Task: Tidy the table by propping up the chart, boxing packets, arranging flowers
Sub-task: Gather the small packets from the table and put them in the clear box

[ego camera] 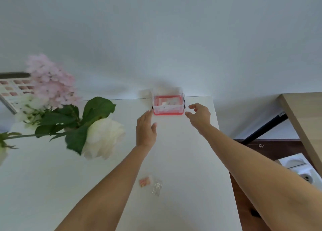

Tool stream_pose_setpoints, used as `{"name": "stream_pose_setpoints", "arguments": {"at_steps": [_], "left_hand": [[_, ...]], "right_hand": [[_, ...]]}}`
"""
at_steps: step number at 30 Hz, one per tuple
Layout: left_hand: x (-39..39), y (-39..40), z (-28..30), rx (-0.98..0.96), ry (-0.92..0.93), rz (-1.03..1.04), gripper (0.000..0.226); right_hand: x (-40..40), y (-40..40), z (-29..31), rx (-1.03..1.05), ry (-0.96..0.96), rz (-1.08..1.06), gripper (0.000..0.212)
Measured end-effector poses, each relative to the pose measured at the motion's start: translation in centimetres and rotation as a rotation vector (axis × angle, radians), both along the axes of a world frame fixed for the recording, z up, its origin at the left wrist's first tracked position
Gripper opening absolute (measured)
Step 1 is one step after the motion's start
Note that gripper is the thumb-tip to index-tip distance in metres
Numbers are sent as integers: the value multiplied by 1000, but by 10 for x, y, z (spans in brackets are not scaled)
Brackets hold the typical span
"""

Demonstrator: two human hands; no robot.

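A small clear box (168, 105) with a red rim and base stands at the far edge of the white table (191, 161); something pale lies inside it. My left hand (146, 129) hovers just left of the box, fingers apart, empty. My right hand (199, 114) is just right of the box, fingers curled open, not touching it. Two small packets, one pink (144, 182) and one clear (156, 188), lie on the table between my forearms. At the left stand pink flowers (50, 80) and a white rose (103, 138). The chart (13, 88) leans behind them.
A wooden tabletop (303, 124) with a black leg is at the right. Below it I see dark floor and a white socket strip (299, 169). The white wall runs behind the table's far edge.
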State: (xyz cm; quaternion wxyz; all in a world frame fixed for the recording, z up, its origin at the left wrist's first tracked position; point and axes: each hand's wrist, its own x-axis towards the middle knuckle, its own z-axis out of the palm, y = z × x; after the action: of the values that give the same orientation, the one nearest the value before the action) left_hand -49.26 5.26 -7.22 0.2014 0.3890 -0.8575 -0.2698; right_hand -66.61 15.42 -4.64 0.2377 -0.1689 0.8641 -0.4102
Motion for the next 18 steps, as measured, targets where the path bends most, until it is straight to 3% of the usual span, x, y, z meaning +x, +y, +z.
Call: {"name": "stream_pose_setpoints", "arguments": {"at_steps": [7, 12, 15, 18], "left_hand": [[130, 26, -26, 71, -136, -111, 48], [201, 30, -43, 172, -333, -238, 61], [221, 38, -50, 90, -409, -301, 61], [226, 44, -51, 51, -370, -252, 61]], "right_hand": [[80, 52, -18, 128, 47, 213, 28], [151, 77, -38, 241, 25, 383, 41], [188, 85, -49, 310, 68, 445, 55], [216, 91, -56, 410, 168, 502, 58]]}}
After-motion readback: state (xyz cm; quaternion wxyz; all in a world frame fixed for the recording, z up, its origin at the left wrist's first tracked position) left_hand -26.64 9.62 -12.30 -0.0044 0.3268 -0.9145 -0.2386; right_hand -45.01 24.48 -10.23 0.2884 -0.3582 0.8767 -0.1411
